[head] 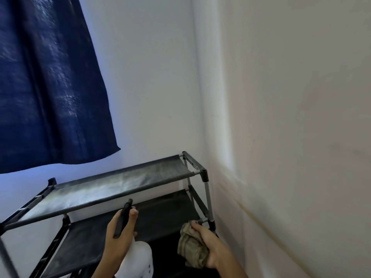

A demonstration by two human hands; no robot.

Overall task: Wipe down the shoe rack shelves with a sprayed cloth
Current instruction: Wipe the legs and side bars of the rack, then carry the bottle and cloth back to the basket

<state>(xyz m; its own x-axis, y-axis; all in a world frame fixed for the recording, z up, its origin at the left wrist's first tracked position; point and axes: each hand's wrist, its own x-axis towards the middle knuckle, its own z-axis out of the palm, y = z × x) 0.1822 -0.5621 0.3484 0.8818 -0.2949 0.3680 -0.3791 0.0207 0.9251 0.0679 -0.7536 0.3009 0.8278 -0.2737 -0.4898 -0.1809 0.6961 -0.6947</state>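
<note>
A black shoe rack with grey metal poles stands in the corner of the room; its top fabric shelf looks dusty and pale. A second dark shelf lies below it. My left hand grips a white spray bottle by its black trigger head, nozzle pointing up toward the top shelf's front bar. My right hand holds a crumpled olive-green cloth in front of the rack's right front post, over the lower shelf's right end.
A dark blue curtain hangs at the upper left above the rack's left end. White walls meet in a corner just behind the rack's right side, and the right wall runs close beside my right arm.
</note>
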